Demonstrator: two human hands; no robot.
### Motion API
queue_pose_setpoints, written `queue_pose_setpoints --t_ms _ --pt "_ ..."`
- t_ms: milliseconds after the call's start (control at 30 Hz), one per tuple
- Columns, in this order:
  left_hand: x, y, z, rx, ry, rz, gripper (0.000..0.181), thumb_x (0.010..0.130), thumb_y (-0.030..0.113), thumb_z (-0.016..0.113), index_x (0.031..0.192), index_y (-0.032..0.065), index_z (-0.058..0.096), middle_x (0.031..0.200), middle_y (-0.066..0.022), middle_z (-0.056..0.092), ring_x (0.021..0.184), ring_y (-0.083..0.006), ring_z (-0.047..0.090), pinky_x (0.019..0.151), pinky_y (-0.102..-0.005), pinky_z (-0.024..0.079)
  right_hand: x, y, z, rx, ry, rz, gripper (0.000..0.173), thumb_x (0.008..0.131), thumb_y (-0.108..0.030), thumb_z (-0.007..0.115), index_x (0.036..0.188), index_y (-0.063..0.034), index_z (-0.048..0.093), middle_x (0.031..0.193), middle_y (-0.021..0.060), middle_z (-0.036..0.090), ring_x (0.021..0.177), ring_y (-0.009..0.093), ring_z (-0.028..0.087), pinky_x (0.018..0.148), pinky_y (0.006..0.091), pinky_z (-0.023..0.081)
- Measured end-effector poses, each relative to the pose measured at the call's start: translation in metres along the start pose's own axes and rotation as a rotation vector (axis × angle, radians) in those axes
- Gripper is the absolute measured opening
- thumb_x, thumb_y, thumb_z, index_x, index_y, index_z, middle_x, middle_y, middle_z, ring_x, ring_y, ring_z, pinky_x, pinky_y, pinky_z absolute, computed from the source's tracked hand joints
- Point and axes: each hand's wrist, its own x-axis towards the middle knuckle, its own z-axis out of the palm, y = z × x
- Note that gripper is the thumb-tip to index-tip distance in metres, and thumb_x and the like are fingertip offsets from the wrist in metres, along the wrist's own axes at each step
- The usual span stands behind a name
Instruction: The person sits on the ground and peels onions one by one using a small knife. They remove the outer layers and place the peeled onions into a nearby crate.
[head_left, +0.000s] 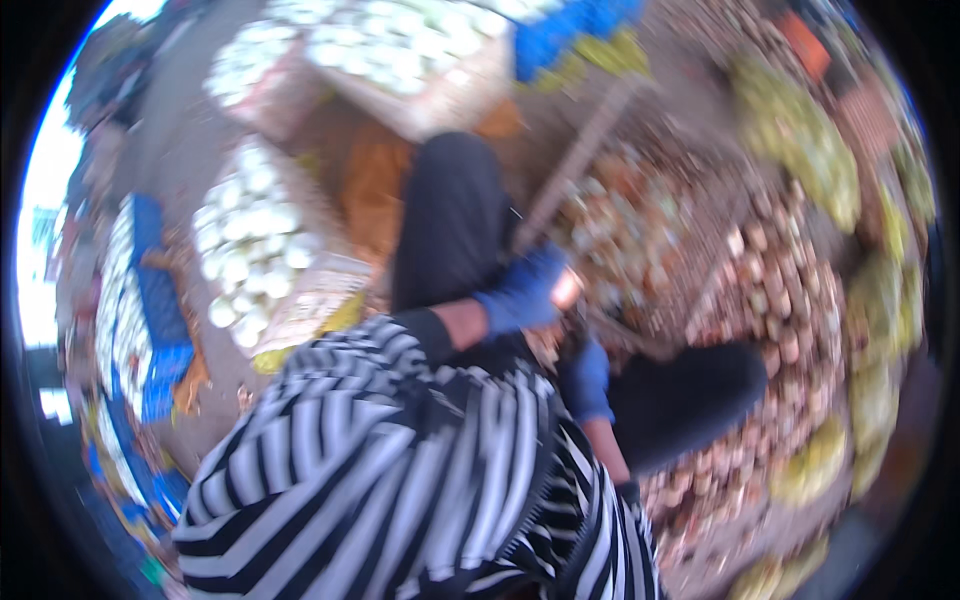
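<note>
My left hand (525, 291), in a blue glove, is shut on a pale onion (566, 288) that shows past the fingertips. My right hand (588, 381), gloved in blue too, is just below it, near my bent knee. Something dark shows at the fingers of the right hand, but blur hides what it is and how the fingers stand. Beyond both hands is a heap of loose onion skins (622, 225). A long wooden bar (574, 161) slants away beside that heap.
Pale crates (319, 300) of peeled white onions stand left and ahead, with a blue crate (161, 300) farther left. Unpeeled onions (784, 300) spread across the ground at right. Yellow-green mesh sacks (799, 142) lie beyond them. My bent legs flank the work area.
</note>
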Motion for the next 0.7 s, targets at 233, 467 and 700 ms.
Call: queue_pose_setpoints --t_ms 233,467,700 --pt "0.01 0.013 -0.001 0.186 -0.218 -0.117 0.053 0.068 0.021 0.074 0.112 -0.0007 0.057 0.112 -0.0244 0.057 0.102 -0.0395 0.06 0.084 -0.0475 0.051 -0.006 -0.007 -0.049 0.196 -0.149 -0.306 0.028 0.084 0.003 0.056 0.111 -0.0011 0.063 0.072 0.0072 0.059 0.066 0.019 0.059 0.061 0.0331 0.049" --pt "0.003 0.011 -0.01 0.126 -0.183 -0.186 0.065 0.063 0.016 0.077 0.121 -0.0017 0.053 0.118 -0.0236 0.055 0.108 -0.0403 0.059 0.091 -0.0458 0.05 -0.01 -0.043 -0.058 0.71 0.07 0.006 0.02 0.095 -0.018 0.057 0.109 -0.0055 0.061 0.068 -0.0002 0.055 0.057 0.01 0.052 0.05 0.0273 0.043" --pt "0.0 0.046 -0.034 -0.019 -0.323 0.05 0.065 0.066 0.02 0.077 0.123 0.0017 0.052 0.125 -0.0198 0.052 0.115 -0.04 0.054 0.097 -0.0443 0.047 0.017 -0.031 -0.036 1.015 0.197 0.031 0.032 0.101 -0.03 0.057 0.117 -0.0016 0.059 0.098 0.0046 0.065 0.086 0.012 0.06 0.073 0.0299 0.05"
